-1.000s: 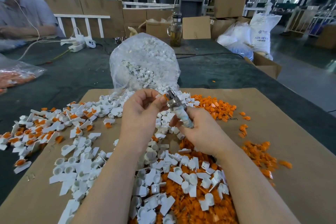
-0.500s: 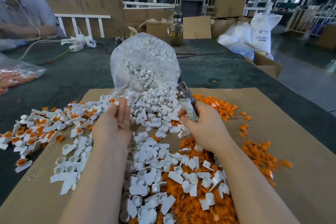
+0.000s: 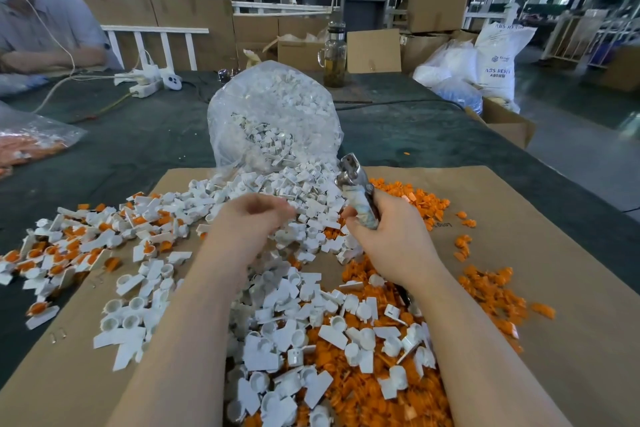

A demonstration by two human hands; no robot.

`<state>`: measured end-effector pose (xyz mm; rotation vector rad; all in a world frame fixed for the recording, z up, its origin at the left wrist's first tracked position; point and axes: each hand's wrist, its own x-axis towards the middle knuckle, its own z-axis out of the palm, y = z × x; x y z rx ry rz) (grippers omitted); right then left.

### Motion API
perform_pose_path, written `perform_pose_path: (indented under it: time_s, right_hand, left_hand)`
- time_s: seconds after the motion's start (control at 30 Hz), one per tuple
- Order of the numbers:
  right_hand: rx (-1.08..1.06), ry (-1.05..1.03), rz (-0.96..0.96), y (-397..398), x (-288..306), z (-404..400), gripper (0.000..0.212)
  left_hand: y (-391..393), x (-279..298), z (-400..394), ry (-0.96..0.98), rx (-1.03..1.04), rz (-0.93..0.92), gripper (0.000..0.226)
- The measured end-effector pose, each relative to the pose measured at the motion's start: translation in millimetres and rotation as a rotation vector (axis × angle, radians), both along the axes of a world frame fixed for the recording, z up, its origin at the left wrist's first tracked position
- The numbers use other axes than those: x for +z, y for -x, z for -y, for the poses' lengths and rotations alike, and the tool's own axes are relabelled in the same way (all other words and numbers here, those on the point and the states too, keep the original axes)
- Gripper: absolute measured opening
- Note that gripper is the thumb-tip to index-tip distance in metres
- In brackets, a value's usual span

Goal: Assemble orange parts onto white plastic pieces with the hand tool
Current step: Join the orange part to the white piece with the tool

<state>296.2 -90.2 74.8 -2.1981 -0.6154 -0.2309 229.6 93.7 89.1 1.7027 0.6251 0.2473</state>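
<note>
My right hand (image 3: 391,243) grips the hand tool (image 3: 353,177) by its taped handle, metal head pointing up and away. My left hand (image 3: 249,222) hovers, motion-blurred, over the heap of white plastic pieces (image 3: 298,184) just left of the tool; its fingers curl downward and I cannot tell whether they hold anything. Loose orange parts (image 3: 408,198) lie right of the tool and under the white pieces (image 3: 332,333) between my forearms. White pieces with orange parts fitted in them (image 3: 69,246) are spread at the far left.
Everything lies on a brown cardboard sheet (image 3: 561,253) on a dark table. A clear bag of white pieces (image 3: 273,107) stands behind the heap. A bag of orange parts (image 3: 31,146) lies far left, near a seated person (image 3: 45,35). A glass jar (image 3: 334,59) stands farther back.
My left hand left the tool head, swung out left over the assembled pieces, then came back right to the white heap. My right hand lifted the tool slightly and stays on it.
</note>
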Motion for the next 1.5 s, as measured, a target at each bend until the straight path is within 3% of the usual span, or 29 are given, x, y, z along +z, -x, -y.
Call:
perform_pose_path:
  time_s: [0.07, 0.17, 0.23, 0.43, 0.67, 0.8, 1.03, 1.17, 1.37, 1.5]
  right_hand:
    - [0.000, 0.011, 0.008, 0.1, -0.1, 0.0, 0.011]
    - [0.000, 0.027, 0.019, 0.2, -1.3, -0.2, 0.012]
    - [-0.001, 0.031, 0.029, 0.1, -1.9, -0.8, 0.011]
    - [-0.003, 0.056, 0.045, -0.7, -3.7, -2.5, 0.011]
    - [0.012, 0.013, 0.011, 0.6, -1.1, -2.8, 0.008]
    - [0.048, -0.044, -0.008, 3.0, 0.7, -3.6, 0.011]
    - [0.125, -0.043, -0.034, 4.8, 3.1, -5.0, 0.018]
    - [0.107, -0.001, 0.010, 3.6, 0.8, -5.7, 0.012]
    - [0.036, 0.016, 0.052, 1.8, -2.5, -5.4, 0.011]
    - [0.020, 0.004, 0.055, 0.5, -2.6, -4.7, 0.011]
  left_hand:
    - [-0.3, -3.3, 10.1, -0.320, -0.191, -0.138, 0.022]
    - [-1.9, -6.9, 15.5, -0.737, -0.252, -0.358, 0.034]
    - [-1.8, -6.4, 14.0, -0.846, -0.263, -0.417, 0.028]
    - [-1.1, -6.4, 11.7, -0.778, -0.294, -0.314, 0.015]
    - [-1.7, -2.3, 14.6, -0.201, -0.272, 0.082, 0.019]
    - [-0.8, 0.7, 17.0, -0.094, -0.302, 0.168, 0.027]
    - [-5.5, -0.7, 24.1, -0.193, -0.293, 0.146, 0.043]
    - [-7.5, -3.1, 24.1, -0.254, -0.277, 0.129, 0.044]
    - [-2.3, -8.0, 21.0, -0.655, -0.354, -0.202, 0.037]
    - [-4.1, -4.3, 26.0, -0.734, -0.359, -0.305, 0.030]
